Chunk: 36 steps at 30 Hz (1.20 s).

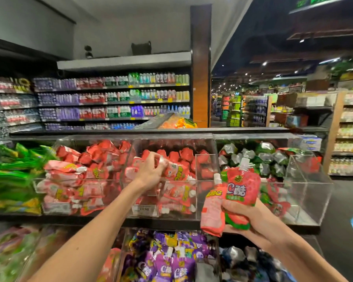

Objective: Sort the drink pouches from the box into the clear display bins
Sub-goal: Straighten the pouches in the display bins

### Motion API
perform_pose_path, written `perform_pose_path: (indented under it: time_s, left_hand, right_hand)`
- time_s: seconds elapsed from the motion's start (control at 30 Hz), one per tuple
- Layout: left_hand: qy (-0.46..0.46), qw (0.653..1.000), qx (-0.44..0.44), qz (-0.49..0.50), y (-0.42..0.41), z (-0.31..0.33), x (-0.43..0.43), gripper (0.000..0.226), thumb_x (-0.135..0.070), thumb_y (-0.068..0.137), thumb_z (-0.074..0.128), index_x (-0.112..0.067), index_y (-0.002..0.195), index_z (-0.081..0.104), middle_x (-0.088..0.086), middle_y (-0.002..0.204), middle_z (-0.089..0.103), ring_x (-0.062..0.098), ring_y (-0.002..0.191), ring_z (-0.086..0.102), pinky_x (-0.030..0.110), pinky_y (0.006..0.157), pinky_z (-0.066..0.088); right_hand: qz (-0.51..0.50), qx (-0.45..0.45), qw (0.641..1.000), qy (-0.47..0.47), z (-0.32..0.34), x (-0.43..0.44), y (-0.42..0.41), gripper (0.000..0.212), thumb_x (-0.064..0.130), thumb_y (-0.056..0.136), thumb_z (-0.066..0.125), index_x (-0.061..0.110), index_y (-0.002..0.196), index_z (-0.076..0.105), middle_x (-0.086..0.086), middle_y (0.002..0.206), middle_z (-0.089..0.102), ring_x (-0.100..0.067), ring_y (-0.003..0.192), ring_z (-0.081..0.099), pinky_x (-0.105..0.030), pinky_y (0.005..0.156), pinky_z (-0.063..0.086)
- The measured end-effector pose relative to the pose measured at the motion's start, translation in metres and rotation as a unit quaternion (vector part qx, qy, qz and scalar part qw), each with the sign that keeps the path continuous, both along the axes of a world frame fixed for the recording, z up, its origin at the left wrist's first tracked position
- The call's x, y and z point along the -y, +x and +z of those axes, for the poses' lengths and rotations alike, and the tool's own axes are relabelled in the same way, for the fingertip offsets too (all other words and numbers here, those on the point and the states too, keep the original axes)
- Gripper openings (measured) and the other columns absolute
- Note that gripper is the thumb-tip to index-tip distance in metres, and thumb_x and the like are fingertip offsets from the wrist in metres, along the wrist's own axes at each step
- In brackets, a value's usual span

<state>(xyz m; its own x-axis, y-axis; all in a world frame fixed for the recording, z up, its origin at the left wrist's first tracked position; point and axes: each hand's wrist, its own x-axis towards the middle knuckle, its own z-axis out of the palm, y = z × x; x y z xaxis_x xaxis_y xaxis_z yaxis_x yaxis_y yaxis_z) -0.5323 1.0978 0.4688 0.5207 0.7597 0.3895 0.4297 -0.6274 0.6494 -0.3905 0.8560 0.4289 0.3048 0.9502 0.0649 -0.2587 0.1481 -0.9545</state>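
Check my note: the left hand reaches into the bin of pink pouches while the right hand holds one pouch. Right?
Not quite. The head view shows the right hand holding two: a pink pouch and a red-and-green pouch. The left hand does reach into the bin, gripping another pouch.

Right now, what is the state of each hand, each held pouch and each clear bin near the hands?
left hand, grips a pink pouch inside the middle bin
right hand, holds two pouches upright
pale pink pouch, capped, held
red and green pouch, capped, held
middle bin, nearly full
right bin, partly filled
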Motion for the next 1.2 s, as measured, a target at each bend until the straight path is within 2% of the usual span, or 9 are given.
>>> perform_pose_path:
  time_s: [0.07,0.13,0.4,0.5,0.63,0.77,0.9,1.03,1.2]
  left_hand:
    - [0.038,0.999,-0.035,-0.005,0.004,-0.006,-0.004,0.026,-0.039,0.102,0.047,-0.016,0.111,0.052,0.004,0.104,0.059,0.021,0.106,0.057,0.027,0.091,0.044]
    - [0.094,0.989,-0.109,0.033,0.005,-0.008,-0.010,0.037,-0.046,0.100,0.045,-0.016,0.117,0.056,0.011,0.119,0.055,0.025,0.122,0.042,0.043,0.102,0.033]
    - [0.251,0.932,-0.247,0.086,-0.001,-0.013,-0.026,0.055,-0.067,0.093,0.039,-0.022,0.104,0.068,0.000,0.140,0.046,0.022,0.131,0.031,0.047,0.103,0.028]
    - [0.275,0.918,-0.270,0.089,-0.003,-0.016,-0.023,0.058,-0.067,0.095,0.036,-0.022,0.121,0.063,0.003,0.143,0.043,0.023,0.135,0.027,0.048,0.105,0.027]
    - [0.278,0.951,-0.132,0.028,-0.009,-0.020,-0.011,0.058,-0.055,0.096,0.050,-0.025,0.145,0.043,0.000,0.139,0.048,0.016,0.131,0.036,0.040,0.109,0.033]
    - [0.133,0.973,0.101,-0.158,-0.027,-0.017,0.045,0.042,-0.059,0.096,0.042,-0.027,0.115,0.060,-0.010,0.110,0.061,-0.001,0.091,0.057,0.025,0.084,0.047]
    - [0.222,0.951,0.038,-0.211,-0.040,-0.022,0.067,0.055,-0.071,0.079,0.060,-0.037,0.121,0.052,-0.015,0.117,0.053,-0.001,0.101,0.054,0.013,0.085,0.042]
    - [0.298,0.939,0.054,-0.163,-0.043,-0.021,0.046,0.036,-0.040,0.088,0.069,-0.025,0.119,0.058,-0.007,0.116,0.057,0.000,0.104,0.051,0.005,0.089,0.036]
    - [0.329,0.938,0.085,-0.068,-0.054,0.002,0.008,0.027,-0.026,0.088,0.066,-0.020,0.114,0.062,-0.008,0.105,0.063,0.005,0.098,0.055,0.020,0.089,0.043]
  right_hand:
    - [0.010,-0.005,1.000,0.004,0.003,-0.003,-0.002,0.048,0.022,0.068,0.089,0.007,0.110,0.072,-0.038,0.107,0.052,-0.051,0.107,0.049,-0.051,0.083,0.058]
    - [0.019,-0.008,1.000,0.010,0.006,-0.007,-0.006,0.049,0.024,0.068,0.088,0.006,0.111,0.072,-0.032,0.108,0.039,-0.047,0.108,0.040,-0.049,0.085,0.057]
    - [0.002,-0.016,1.000,0.015,0.026,-0.021,-0.015,0.039,0.009,0.081,0.069,-0.003,0.118,0.065,-0.024,0.117,0.069,-0.038,0.108,0.067,-0.048,0.088,0.058]
    - [0.006,-0.046,0.999,0.008,0.028,-0.029,-0.018,0.066,0.011,0.066,0.083,-0.010,0.124,0.058,-0.028,0.119,0.066,-0.040,0.109,0.066,-0.051,0.085,0.058]
    - [0.002,-0.057,0.998,0.008,0.030,-0.039,-0.020,0.061,0.008,0.066,0.077,-0.013,0.121,0.057,-0.030,0.118,0.066,-0.042,0.109,0.066,-0.055,0.087,0.057]
    - [-0.033,-0.067,0.997,0.007,0.032,-0.051,-0.019,0.042,0.009,0.068,0.073,-0.007,0.107,0.066,-0.026,0.112,0.070,-0.035,0.101,0.070,-0.054,0.089,0.056]
    - [-0.053,-0.039,0.998,0.014,0.043,-0.068,-0.027,0.045,0.012,0.071,0.070,-0.005,0.112,0.065,-0.025,0.108,0.071,-0.031,0.092,0.072,-0.043,0.073,0.060]
    - [-0.026,-0.085,0.996,0.022,0.049,-0.085,-0.033,0.038,0.006,0.079,0.067,-0.009,0.113,0.061,-0.033,0.121,0.062,-0.036,0.105,0.068,-0.048,0.076,0.060]
    - [-0.003,-0.109,0.994,0.026,0.052,-0.097,-0.030,0.046,0.006,0.072,0.071,-0.008,0.113,0.059,-0.027,0.122,0.064,-0.041,0.114,0.064,-0.060,0.091,0.053]
